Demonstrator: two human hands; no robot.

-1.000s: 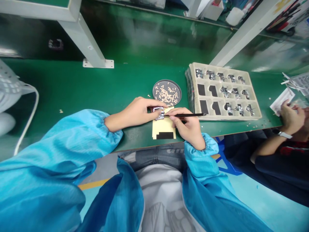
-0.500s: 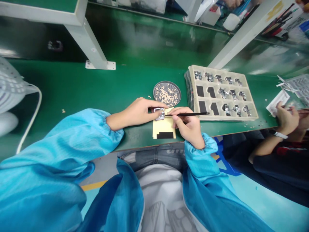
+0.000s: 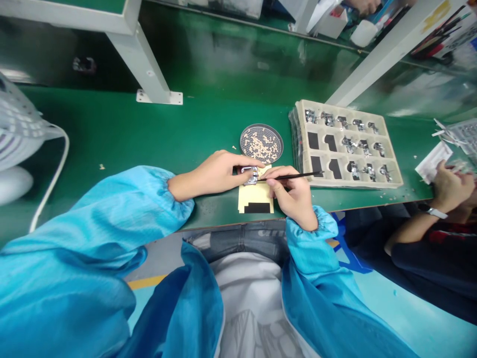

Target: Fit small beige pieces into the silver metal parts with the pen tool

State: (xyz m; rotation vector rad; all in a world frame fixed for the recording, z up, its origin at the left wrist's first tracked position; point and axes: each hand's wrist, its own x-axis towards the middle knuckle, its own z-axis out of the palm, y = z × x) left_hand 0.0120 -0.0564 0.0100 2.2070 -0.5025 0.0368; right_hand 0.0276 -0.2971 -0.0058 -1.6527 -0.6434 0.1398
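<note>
My left hand (image 3: 219, 171) holds a small silver metal frame part (image 3: 250, 175) down on a pad of pale yellow paper (image 3: 255, 195), its thumb and fingers closed around the part. In my right hand (image 3: 292, 191) is a pair of slim black tweezers (image 3: 298, 176), pinched between thumb and fingers. Their tip is at the right side of the metal part; fine contact there is too small to make out. A black strip (image 3: 258, 208) lies along the pad's near edge. Just beyond my hands sits a round dark perforated dish (image 3: 243, 141) with many small beige pieces.
A cream compartment tray (image 3: 395, 171) to the right holds several metal parts and black inserts. A white shelf leg (image 3: 149, 74) stands at the back left, a white fan-like object (image 3: 18, 124) with a cable at far left. A co-worker's hands (image 3: 449, 186) work at far right.
The whole view has shifted slightly, so bench things appear a little further right. The tweezers' outer end looks tilted slightly higher. Both hands keep their grips.
</note>
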